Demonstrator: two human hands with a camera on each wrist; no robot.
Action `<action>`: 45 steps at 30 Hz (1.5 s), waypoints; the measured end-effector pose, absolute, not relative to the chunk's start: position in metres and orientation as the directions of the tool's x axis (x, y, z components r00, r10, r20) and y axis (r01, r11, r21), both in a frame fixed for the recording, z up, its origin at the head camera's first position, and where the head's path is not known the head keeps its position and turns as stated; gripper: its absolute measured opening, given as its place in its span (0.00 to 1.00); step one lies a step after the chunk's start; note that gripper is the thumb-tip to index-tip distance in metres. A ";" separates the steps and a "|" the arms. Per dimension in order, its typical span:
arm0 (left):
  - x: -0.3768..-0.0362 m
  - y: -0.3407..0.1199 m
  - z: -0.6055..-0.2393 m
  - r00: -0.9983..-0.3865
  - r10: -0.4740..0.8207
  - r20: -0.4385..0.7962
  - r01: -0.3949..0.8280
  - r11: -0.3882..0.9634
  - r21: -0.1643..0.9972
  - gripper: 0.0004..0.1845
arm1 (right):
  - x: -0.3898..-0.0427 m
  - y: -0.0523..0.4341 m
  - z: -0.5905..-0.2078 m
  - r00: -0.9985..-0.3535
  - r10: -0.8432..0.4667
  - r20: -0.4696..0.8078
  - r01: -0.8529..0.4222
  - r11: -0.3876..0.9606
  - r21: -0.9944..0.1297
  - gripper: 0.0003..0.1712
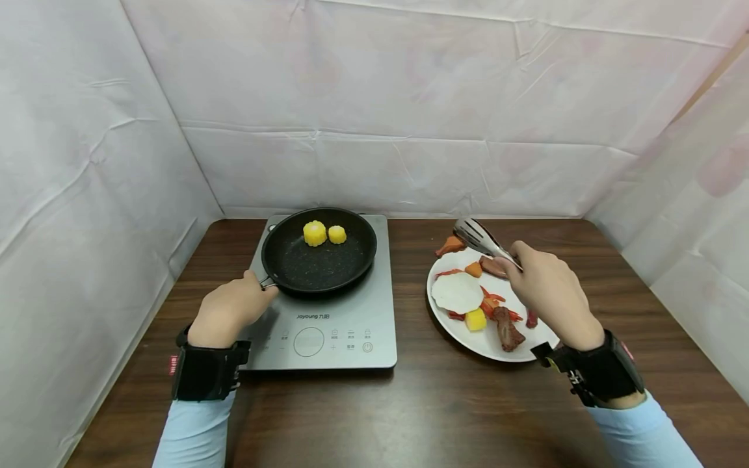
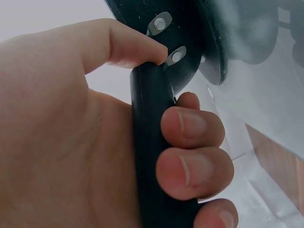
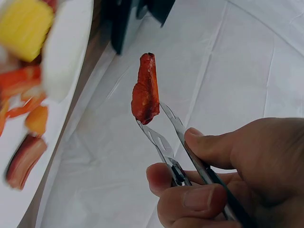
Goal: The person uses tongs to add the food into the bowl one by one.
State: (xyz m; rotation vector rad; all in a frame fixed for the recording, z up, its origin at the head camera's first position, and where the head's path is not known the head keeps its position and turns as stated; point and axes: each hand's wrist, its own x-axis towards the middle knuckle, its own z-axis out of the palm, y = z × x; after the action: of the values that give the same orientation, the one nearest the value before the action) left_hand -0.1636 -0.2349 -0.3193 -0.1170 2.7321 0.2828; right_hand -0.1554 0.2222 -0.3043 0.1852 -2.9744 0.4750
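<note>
My left hand (image 1: 234,309) is wrapped round the black handle (image 2: 152,137) of a frying pan (image 1: 318,268), the thumb lying near the rivets in the left wrist view. Two yellow corn pieces (image 1: 315,233) sit toward the back of the pan. In my right hand (image 1: 552,286) are metal tongs (image 1: 481,238), held between thumb and fingers. Their tips pinch a reddish-brown piece of meat (image 3: 145,90), which appears just past the plate's far left rim in the head view. Below the tongs lies the white plate (image 1: 430,276) of food.
The pan is over a silver induction cooker (image 1: 374,312) on a dark wood table (image 1: 421,416). On the plate are a white round slice (image 1: 458,292), a corn piece (image 1: 475,319), a browned meat strip (image 1: 507,330) and several red strips. White sheeting (image 1: 374,169) walls the back and sides.
</note>
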 end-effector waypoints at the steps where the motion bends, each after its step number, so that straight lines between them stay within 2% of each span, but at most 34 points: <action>1: -0.164 -0.234 -0.319 -0.921 -0.041 -0.387 -0.119 0.976 0.181 0.43 | -0.157 0.219 -0.303 -0.985 -0.102 0.143 -0.142 0.942 -0.305 0.21; 17: -0.162 -0.232 -0.319 -0.921 -0.041 -0.388 -0.124 0.974 0.191 0.42 | -0.187 0.156 -0.292 -0.966 -0.167 0.199 -0.229 0.909 -0.350 0.17; 34: -0.161 -0.225 -0.320 -0.921 -0.044 -0.387 -0.128 0.973 0.194 0.41 | -0.217 0.085 -0.316 -0.928 -0.283 0.243 -0.347 0.896 -0.279 0.18; 45: -0.160 -0.221 -0.319 -0.928 -0.047 -0.371 -0.129 0.971 0.200 0.40 | -0.220 0.066 -0.334 -0.894 -0.339 0.294 -0.395 0.905 -0.160 0.17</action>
State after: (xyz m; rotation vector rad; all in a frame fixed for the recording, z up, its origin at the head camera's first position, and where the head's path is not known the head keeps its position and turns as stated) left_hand -0.1602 -0.2214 -0.3186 -0.1267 2.7489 0.3135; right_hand -0.2195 0.0664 -0.3335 0.5512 -2.8089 0.3140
